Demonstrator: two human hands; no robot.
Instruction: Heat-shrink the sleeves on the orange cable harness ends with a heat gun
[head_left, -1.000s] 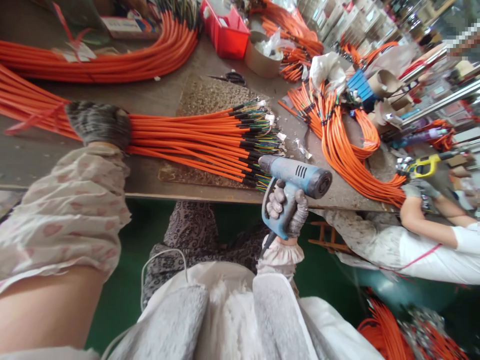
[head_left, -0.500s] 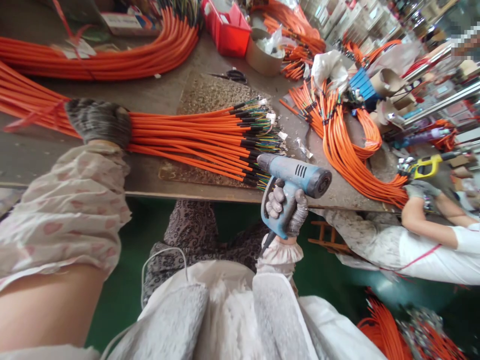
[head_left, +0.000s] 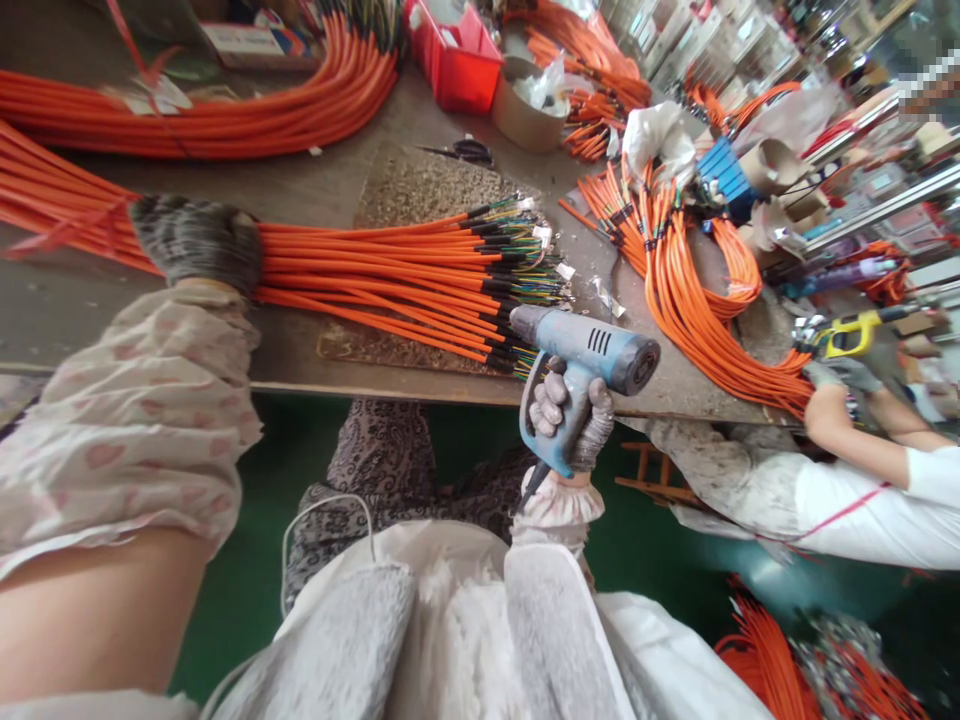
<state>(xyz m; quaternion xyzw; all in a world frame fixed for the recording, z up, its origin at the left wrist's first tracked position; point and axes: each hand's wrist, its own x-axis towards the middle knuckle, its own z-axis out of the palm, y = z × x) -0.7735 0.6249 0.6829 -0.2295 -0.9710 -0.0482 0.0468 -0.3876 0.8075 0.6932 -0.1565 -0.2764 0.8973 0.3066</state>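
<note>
Head view: left hand (head_left: 196, 240) clamped round orange cables (head_left: 375, 262) on desk (head_left: 300, 195); right hand (head_left: 595, 427) wrapped about heat gun (head_left: 585, 342), nozzle (head_left: 528, 320) near cable ends (head_left: 529, 285).

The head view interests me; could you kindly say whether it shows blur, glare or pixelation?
Head view: blue heat gun fairly crisp, background clutter at upper right soft and slanting. Head view again: pale sheen on the green floor at lower right; blocky pixelation near the top-right corner.

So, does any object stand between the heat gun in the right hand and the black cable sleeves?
Nothing visible stands between the nozzle of the heat gun and the black sleeves; the left hand holds the orange cables well away.
</note>
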